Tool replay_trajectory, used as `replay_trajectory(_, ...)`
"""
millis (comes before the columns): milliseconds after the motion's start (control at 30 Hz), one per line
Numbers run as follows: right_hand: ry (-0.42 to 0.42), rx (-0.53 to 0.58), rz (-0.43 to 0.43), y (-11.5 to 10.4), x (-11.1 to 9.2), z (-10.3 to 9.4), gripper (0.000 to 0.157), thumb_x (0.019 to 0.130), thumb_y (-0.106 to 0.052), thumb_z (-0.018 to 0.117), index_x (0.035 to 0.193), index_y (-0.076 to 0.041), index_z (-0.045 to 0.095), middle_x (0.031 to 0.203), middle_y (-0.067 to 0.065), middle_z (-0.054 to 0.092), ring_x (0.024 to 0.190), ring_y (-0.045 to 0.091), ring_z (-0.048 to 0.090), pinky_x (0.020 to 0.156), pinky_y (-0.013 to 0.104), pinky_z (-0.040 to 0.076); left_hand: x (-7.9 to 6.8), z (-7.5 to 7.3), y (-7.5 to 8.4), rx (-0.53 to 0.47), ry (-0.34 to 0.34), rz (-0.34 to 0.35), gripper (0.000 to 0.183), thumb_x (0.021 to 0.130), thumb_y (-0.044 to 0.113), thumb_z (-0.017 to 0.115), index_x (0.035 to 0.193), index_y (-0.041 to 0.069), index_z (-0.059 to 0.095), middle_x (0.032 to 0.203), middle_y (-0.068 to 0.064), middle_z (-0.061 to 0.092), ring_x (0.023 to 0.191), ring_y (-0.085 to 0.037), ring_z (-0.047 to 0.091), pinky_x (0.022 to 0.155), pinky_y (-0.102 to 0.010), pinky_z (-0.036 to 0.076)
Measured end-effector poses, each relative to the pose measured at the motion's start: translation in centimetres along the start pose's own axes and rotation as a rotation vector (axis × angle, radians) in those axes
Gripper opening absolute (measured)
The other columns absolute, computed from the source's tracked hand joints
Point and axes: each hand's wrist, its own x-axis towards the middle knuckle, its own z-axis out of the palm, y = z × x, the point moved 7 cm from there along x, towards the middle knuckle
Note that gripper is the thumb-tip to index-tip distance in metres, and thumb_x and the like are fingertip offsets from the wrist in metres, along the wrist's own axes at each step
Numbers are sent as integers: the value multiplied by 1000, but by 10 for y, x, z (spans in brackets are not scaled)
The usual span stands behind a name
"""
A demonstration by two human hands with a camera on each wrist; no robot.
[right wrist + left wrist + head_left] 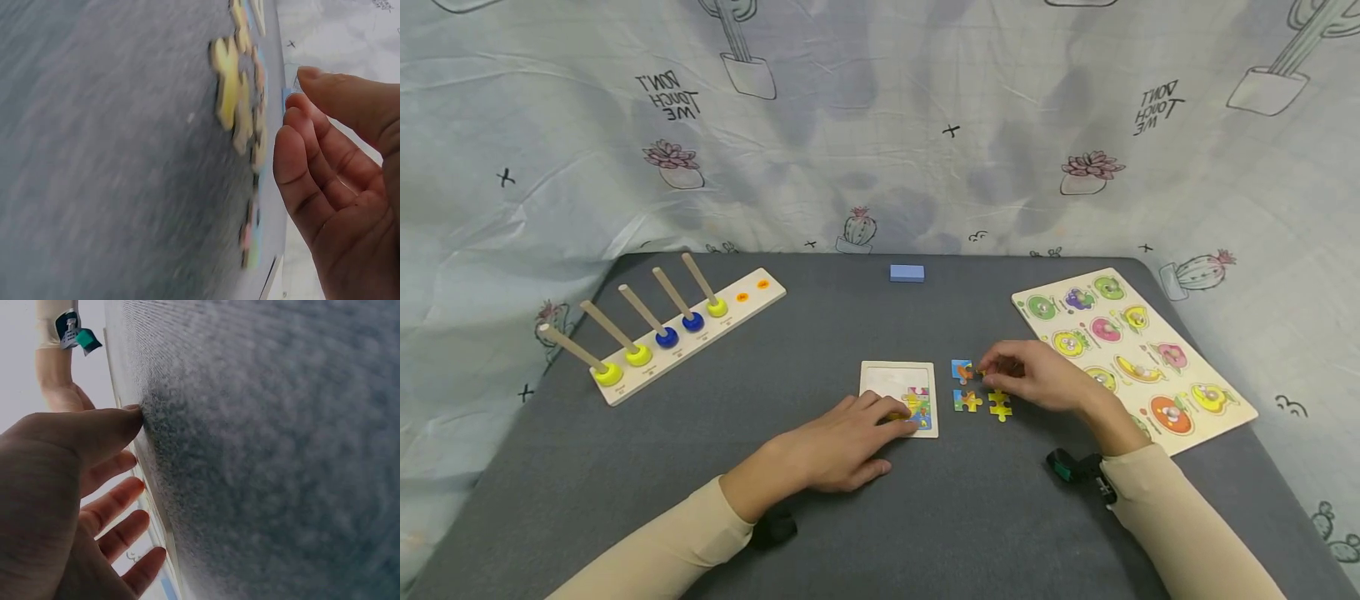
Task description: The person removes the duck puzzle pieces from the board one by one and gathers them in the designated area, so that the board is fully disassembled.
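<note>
My left hand (848,442) rests over the lower left of a small pale wooden puzzle tray (887,377), fingers extended and fingertips at the fitted pieces (919,400) in its lower right. The thumb lies apart on the tablecloth. Right of the tray lie several loose jigsaw pieces: a blue and orange piece (961,370), a blue and yellow piece (966,401) and a yellow piece (1000,405). Over them hovers my right hand (1041,377), fingers loosely bent. The right wrist view shows nothing between thumb and fingers, and a pink and green piece (250,240) farther along the cloth.
A board with pegs (688,354) and yellow and blue rings stands at the left. The fruit puzzle board (1123,400) lies at the right, partly behind my right forearm. A blue block (907,273) sits at the table's far edge, before a patterned curtain (880,125).
</note>
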Motion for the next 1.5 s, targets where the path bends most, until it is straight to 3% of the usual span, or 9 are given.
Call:
replay_trajectory(333, -41, 19, -53, -23, 19, 13, 13, 99, -15, 70, 111, -9, 73, 99, -3, 72, 81, 12, 66, 72, 31, 55, 2, -6, -11, -64, -12, 30, 43, 99, 30, 67, 142, 27, 62, 139, 6, 57, 118, -16, 54, 97, -42, 47)
replay_trajectory(533, -55, -11, -72, -31, 30, 21, 15, 100, -17, 68, 114, -12, 73, 102, -9, 69, 82, 11, 64, 74, 32, 54, 6, -4, -13, -60, -42, 50, 47, 98, 33, 68, 145, 29, 60, 130, 7, 60, 107, -14, 54, 89, -38, 47)
replay_trajectory(733, -79, 15, -121, -40, 43, 32, 16, 102, -18, 66, 114, -10, 73, 103, -6, 71, 79, 10, 62, 73, 32, 54, 7, -4, -14, -52, -77, 34, 51, 97, 36, 69, 147, 31, 58, 129, 7, 60, 107, -14, 54, 88, -37, 46)
replay_trajectory(1000, -125, 33, -103, -44, 55, 45, 15, 103, -21, 64, 113, -15, 73, 102, -5, 73, 84, 11, 66, 78, 32, 55, 6, -2, -16, -56, -105, 19, 55, 97, 39, 69, 150, 34, 54, 132, 9, 59, 107, -13, 53, 88, -35, 45)
replay_trajectory(1200, -160, 98, -115, -48, 61, 53, 14, 104, -15, 62, 113, -10, 72, 103, 2, 76, 90, 17, 71, 81, 34, 57, 6, 0, -17, -77, -140, 17, 61, 95, 42, 69, 153, 36, 49, 136, 10, 57, 108, -13, 51, 89, -35, 44)
replay_trajectory(1500, -192, 84, -114, -55, 69, 56, 15, 105, -15, 61, 112, -10, 73, 100, 1, 74, 87, 16, 68, 81, 33, 56, 8, -1, -19, -97, -136, 31, 58, 95, 43, 70, 150, 35, 54, 134, 9, 57, 108, -13, 50, 90, -37, 43)
